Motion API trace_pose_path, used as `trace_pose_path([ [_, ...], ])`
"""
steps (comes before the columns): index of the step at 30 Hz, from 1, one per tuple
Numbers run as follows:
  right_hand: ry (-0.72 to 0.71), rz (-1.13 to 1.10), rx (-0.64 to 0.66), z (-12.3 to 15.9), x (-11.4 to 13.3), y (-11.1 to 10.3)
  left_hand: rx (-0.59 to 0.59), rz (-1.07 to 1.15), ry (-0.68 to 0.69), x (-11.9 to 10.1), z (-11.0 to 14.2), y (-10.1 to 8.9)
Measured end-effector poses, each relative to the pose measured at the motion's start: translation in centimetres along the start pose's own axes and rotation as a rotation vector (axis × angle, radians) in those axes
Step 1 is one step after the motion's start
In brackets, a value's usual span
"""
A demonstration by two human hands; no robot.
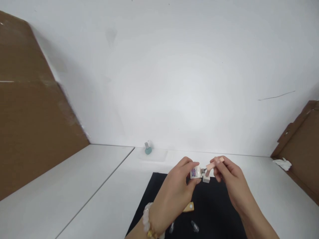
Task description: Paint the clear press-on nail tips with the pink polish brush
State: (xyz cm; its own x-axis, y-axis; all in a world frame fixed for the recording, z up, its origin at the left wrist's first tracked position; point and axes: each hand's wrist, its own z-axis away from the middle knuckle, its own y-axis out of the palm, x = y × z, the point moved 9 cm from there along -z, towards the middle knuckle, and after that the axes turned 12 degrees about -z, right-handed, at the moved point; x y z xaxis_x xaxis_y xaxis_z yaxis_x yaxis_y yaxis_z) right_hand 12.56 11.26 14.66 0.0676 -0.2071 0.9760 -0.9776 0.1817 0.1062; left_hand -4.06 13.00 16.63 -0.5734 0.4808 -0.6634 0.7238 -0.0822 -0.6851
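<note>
My left hand (180,181) is closed around a small whitish nail polish bottle (195,172) with a purple pattern, tilted so its neck points right. In my right hand (228,172) I pinch the peach-coloured brush cap (214,164) of the polish. The cap's lower end is at the bottle's mouth; whether the brush tip is inside I cannot tell. Just behind and below stands another small pale bottle (206,178) with a dusky pink cap, partly hidden. Beneath my hands lies a black mat (211,209).
On the mat are a yellowish block (189,207) with a white spot and a clear nail-tip-like piece (194,226). A teal nail polish bottle (148,150) is at the back by the wall. Crumpled white tissue (282,164) lies right, beside a cardboard panel (302,149).
</note>
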Motion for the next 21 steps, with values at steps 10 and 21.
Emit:
trace_pose_path([
  [10,0.163,-0.402,-0.064,-0.3,-0.2,-2.0,-0.033,0.188,-0.069,1.7,-0.9,-0.5],
  [21,-0.201,-0.054,-0.064,2.3,3.7,-1.0,-0.092,0.284,-0.018,0.8,-0.8,-1.0],
])
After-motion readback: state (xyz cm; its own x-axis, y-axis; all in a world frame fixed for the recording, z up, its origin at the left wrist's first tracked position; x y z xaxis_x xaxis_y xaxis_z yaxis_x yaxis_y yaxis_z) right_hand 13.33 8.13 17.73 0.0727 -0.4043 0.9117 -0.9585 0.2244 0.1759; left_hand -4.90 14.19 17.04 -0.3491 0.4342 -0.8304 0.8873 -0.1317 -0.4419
